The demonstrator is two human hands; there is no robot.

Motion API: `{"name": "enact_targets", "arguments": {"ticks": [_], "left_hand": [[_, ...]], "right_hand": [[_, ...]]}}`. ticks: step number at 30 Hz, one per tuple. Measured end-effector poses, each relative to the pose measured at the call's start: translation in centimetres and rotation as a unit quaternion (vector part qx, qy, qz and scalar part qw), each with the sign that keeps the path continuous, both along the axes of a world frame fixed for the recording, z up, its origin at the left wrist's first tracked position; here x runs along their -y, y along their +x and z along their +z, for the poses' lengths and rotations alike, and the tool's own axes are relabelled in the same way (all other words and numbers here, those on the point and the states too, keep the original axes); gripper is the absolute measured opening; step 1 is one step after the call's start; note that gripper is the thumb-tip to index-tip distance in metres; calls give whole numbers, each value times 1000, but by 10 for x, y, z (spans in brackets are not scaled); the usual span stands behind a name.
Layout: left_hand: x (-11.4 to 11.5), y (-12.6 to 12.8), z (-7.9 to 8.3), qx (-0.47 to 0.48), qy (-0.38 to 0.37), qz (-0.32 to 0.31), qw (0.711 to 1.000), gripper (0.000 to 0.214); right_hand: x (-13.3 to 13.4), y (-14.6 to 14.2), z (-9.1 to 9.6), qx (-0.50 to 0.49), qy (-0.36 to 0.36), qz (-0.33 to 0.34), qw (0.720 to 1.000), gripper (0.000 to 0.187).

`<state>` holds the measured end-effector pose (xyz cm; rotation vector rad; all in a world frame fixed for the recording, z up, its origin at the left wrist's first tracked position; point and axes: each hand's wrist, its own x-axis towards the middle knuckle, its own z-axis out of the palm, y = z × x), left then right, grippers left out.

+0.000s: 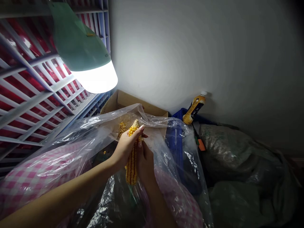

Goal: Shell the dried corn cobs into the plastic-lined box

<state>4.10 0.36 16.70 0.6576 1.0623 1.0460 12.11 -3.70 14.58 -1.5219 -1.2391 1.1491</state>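
Two hands [123, 146], one corn cob [132, 166], one lamp [82, 47], one bottle [195, 108]

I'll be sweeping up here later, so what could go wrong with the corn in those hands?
Kernels coming off the corn cob might scatter among the folds of the creased plastic sheet. The cob could slip if the left hand and right hand loosen together. The bottle, tilted by the blue bin, might topple if bumped.

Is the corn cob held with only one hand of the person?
No, the left hand and the right hand are both on the corn cob, gripping it.
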Motion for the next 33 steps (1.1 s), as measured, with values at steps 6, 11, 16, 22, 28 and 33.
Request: {"name": "enact_targets", "arguments": {"ticks": [6,11,16,22,28,33], "left_hand": [[4,2,-6,14,-8,9,1000,41],[5,4,-12,22,-18,12,1000,42],[6,7,-10,70,-44,10,997,40],[1,5,-8,82,-46,0,996,42],[2,4,-5,103,-18,9,995,50],[7,8,-5,88,5,0,996,46]], "right_hand": [[5,-7,-1,-16,13,-29,999,36],[8,-9,-7,-39,-7,-57,998,38],[5,-6,-3,-108,-61,-101,987,47],[-3,5,3,-101,-92,-44,990,62],[-4,9,13,-19,32,12,999,39],[-2,7,14,66,51,20,996,39]]}}
